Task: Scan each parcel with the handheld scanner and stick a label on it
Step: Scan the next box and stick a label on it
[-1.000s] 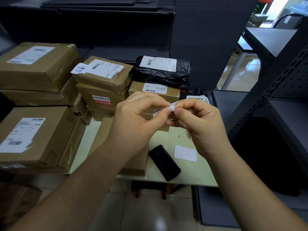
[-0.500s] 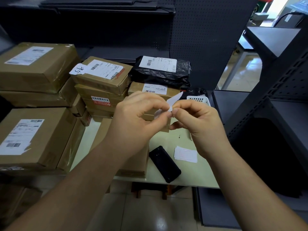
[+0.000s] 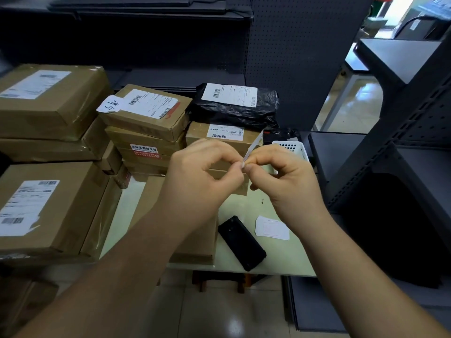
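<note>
Both hands meet at the centre of the frame, raised above the table point(image 3: 280, 261). The left hand point(image 3: 195, 176) has its fingers curled and pinches the lower end of a small white label point(image 3: 252, 148) between thumb and forefinger. The right hand point(image 3: 288, 181) nips the same end from the other side, its fingertips touching those of the left. The label shows edge-on, slanting up and to the right above the knuckles; whether any backing is on it cannot be told.

In the lower centre the black handheld scanner point(image 3: 241, 242) lies flat and askew on the pale tabletop, apart from both hands. Just right of it sits a small stack of white labels point(image 3: 272, 228). Left of it lies a flat brown parcel point(image 3: 201, 245), largely hidden by the left forearm.

Behind the hands stand stacked brown cartons point(image 3: 146, 113) with shipping labels, one stack topped by a black plastic-wrapped parcel point(image 3: 244, 115), and a white slotted basket point(image 3: 291, 146) beside them. Larger cartons point(image 3: 48, 215) fill the left of the frame.
</note>
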Motion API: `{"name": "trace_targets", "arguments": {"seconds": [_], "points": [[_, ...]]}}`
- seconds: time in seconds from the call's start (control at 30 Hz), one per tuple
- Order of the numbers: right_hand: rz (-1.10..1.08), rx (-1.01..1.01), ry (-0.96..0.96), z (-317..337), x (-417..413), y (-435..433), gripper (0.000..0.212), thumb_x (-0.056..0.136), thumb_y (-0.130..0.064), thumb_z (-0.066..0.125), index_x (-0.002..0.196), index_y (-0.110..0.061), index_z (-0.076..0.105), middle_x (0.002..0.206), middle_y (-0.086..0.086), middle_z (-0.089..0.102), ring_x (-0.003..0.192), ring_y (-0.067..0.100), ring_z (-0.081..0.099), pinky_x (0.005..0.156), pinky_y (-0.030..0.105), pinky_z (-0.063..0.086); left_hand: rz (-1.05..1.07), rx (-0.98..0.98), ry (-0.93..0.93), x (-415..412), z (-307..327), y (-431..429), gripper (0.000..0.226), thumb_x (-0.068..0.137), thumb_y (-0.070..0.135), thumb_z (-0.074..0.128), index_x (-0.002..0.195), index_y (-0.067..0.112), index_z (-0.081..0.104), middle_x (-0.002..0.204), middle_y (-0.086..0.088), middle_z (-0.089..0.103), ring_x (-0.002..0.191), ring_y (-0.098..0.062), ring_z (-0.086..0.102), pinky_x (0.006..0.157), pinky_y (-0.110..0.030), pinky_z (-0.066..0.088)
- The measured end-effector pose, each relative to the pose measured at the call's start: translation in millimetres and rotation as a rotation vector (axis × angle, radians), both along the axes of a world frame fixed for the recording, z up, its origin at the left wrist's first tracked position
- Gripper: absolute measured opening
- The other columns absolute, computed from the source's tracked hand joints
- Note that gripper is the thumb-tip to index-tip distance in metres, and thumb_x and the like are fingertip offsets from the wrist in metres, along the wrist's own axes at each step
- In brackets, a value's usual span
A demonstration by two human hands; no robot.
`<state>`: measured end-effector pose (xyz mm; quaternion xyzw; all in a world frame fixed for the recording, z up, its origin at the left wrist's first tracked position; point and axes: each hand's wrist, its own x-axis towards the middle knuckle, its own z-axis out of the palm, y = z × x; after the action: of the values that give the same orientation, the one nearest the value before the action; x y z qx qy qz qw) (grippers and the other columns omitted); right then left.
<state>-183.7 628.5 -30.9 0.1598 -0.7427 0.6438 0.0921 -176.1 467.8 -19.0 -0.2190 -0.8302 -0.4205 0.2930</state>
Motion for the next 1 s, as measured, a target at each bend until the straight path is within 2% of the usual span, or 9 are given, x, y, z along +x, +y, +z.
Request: {"name": "trace_targets", "arguments": {"seconds": [0.07,0.17,0.3,0.4,0.5,0.6,0.7,0.83,1.0], "points": [[0.022,-0.034,-0.039,-1.1,-3.0,-3.9,0.009,0.083,-0.007,0.067,0.075,-0.011,0.071,0.083,-0.006,0.066,0.08,0.009,0.062,0.067,0.029,0.053,-0.018,0.189,-0.243,-0.1,2.4,-2.2,0.012,0.083,0.005,0.069,0.077,0.014,0.074,0.079,0.004,0.072,0.081,-0.009,0.066,0.075,-0.026,0.053],[0.109,-0.275,-0.278,-3.1,-8.5,-12.3,0.012,0.083,-0.005,0.061,0.074,-0.011,0.067,0.087,0.001,0.069,0.077,0.016,0.065,0.066,0.03,0.053,-0.077,0.403,-0.522,-6.4,-1.1,-11.3,0.021,0.088,0.006,0.067,0.076,0.022,0.073,0.082,0.0,0.072,0.077,-0.01,0.065,0.075,-0.027,0.055],[0.181,-0.392,-0.429,-6.6,-14.6,-26.4,0.01,0.077,-0.011,0.056,0.082,-0.009,0.064,0.08,0.005,0.068,0.073,0.017,0.064,0.069,0.031,0.052,-0.135,0.397,-0.565,-17.2,-12.5,-25.6,0.015,0.091,0.011,0.067,0.079,0.017,0.073,0.091,-0.004,0.07,0.085,-0.017,0.066,0.083,-0.036,0.055],[0.124,-0.377,-0.434,-7.9,-15.3,-37.2,0.005,0.084,-0.006,0.063,0.084,-0.01,0.067,0.076,0.004,0.069,0.072,0.015,0.064,0.07,0.031,0.053,-0.143,0.381,-0.616,-23.1,-17.8,-33.4,0.013,0.092,0.013,0.065,0.081,0.016,0.073,0.091,-0.003,0.068,0.084,-0.014,0.064,0.08,-0.029,0.054],[0.005,-0.356,-0.443,-12.7,-14.8,-40.7,0.019,0.091,0.001,0.059,0.08,-0.01,0.068,0.077,0.004,0.071,0.073,0.015,0.067,0.07,0.031,0.054,-0.175,0.359,-0.641,-28.3,-20.0,-36.3,0.013,0.092,0.012,0.064,0.083,0.015,0.073,0.092,-0.003,0.069,0.085,-0.013,0.064,0.08,-0.027,0.054],[-0.074,-0.349,-0.486,-18.6,-13.5,-37.3,0.02,0.093,-0.001,0.058,0.078,-0.009,0.067,0.081,0.007,0.072,0.076,0.018,0.069,0.07,0.031,0.056,-0.181,0.347,-0.72,-32.0,-23.8,-31.4,0.011,0.093,0.012,0.063,0.087,0.012,0.072,0.088,0.001,0.069,0.079,-0.004,0.062,0.077,-0.02,0.052],[-0.174,-0.383,-0.57,-33.2,-17.3,-22.2,0.019,0.094,-0.002,0.056,0.078,-0.01,0.062,0.074,0.006,0.068,0.071,0.017,0.067,0.068,0.03,0.058,-0.121,0.491,-0.869,-41.1,-35.2,-21.1,0.013,0.095,0.014,0.06,0.092,0.006,0.069,0.078,0.002,0.068,0.069,-0.003,0.062,0.07,-0.021,0.053],[-0.328,-0.366,-0.716,-65.7,-32.5,17.9,0.017,0.093,-0.003,0.055,0.079,-0.011,0.059,0.07,0.008,0.06,0.061,0.014,0.061,0.056,0.024,0.049,-0.047,0.715,-1.018,-59.5,-55.1,-1.7,0.016,0.098,0.009,0.054,0.089,0.006,0.066,0.071,0.0,0.068,0.061,-0.005,0.063,0.058,-0.019,0.053],[-0.44,-0.236,-0.79,-117.3,-62.3,80.0,0.016,0.089,-0.003,0.057,0.076,-0.008,0.065,0.066,0.005,0.057,0.057,0.015,0.05,0.059,0.027,0.047,0.016,0.816,-1.107,-82.0,-78.9,26.1,0.02,0.095,0.006,0.053,0.104,-0.009,0.062,0.089,-0.017,0.064,0.079,-0.023,0.06,0.066,-0.027,0.053]]}}
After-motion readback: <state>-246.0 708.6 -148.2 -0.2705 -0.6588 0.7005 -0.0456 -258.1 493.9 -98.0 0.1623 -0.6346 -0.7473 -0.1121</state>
